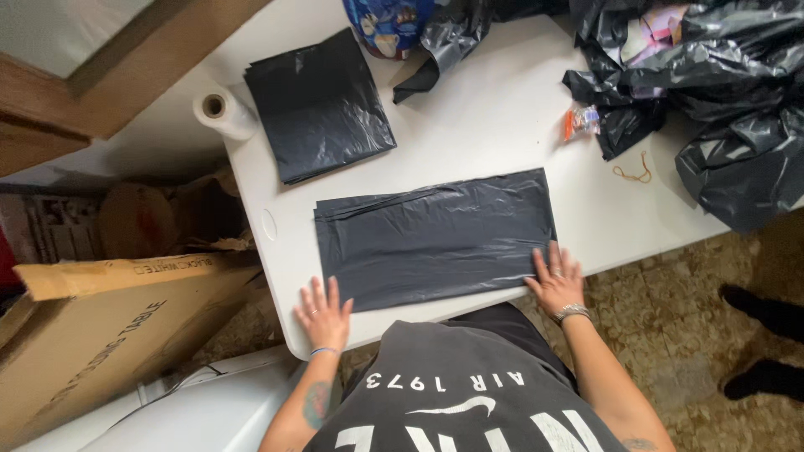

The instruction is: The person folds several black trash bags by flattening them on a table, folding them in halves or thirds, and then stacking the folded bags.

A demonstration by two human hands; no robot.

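Note:
A folded black plastic bag [431,236] lies flat across the near part of the white table [502,109]. My left hand [323,315] rests palm down on the table at the bag's near left corner, fingers spread. Flat on the bag's near right corner lies my right hand [556,279], with a bracelet on its wrist. Neither hand grips anything.
A stack of folded black bags [318,104] sits at the far left, beside a white plastic roll [223,112]. Crumpled black bags [720,92] pile at the right, with a small wrapper [582,121] and a rubber band [633,172]. Cardboard boxes [100,326] stand left. Another person's feet [762,343] are at the right.

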